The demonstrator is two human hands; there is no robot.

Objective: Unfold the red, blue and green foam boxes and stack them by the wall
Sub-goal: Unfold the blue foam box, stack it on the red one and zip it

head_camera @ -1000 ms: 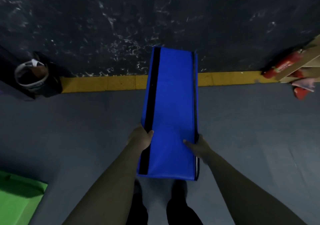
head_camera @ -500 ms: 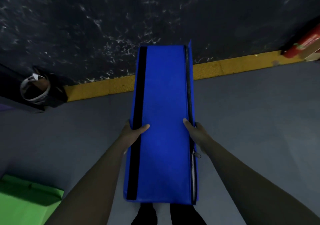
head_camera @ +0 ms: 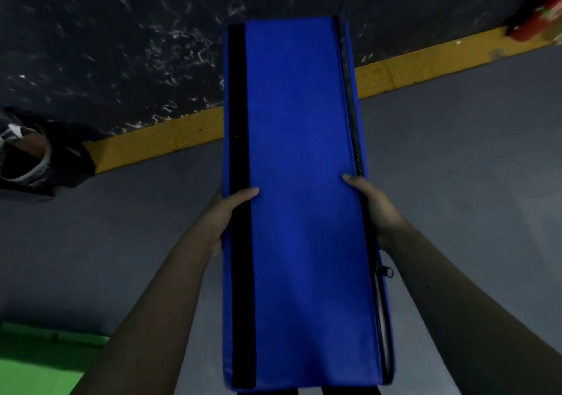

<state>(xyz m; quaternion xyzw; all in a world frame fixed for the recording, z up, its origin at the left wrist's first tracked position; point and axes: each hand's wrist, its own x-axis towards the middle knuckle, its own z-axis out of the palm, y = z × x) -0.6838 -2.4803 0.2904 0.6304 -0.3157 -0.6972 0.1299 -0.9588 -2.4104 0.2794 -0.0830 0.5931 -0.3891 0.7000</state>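
Note:
A long blue foam box (head_camera: 301, 200), folded flat, is held in the air in front of me, its far end toward the dark wall (head_camera: 121, 45). A black strip runs along its left side and a zipper along its right edge. My left hand (head_camera: 226, 215) grips the left edge, thumb on the black strip. On the opposite edge, by the zipper, my right hand (head_camera: 372, 206) grips with its thumb on top. A green foam box (head_camera: 36, 364) lies on the floor at the bottom left. No red box is in view.
A yellow strip (head_camera: 152, 142) runs along the foot of the wall. A dark bag with white trim (head_camera: 33, 157) sits at the left by the wall. A red object (head_camera: 535, 20) shows at the top right. The floor (head_camera: 456, 166) is grey.
The blue box has come up and closer to the camera and now fills more of the view. Both hands keep their grip on its sides. The view has swung right and tilted.

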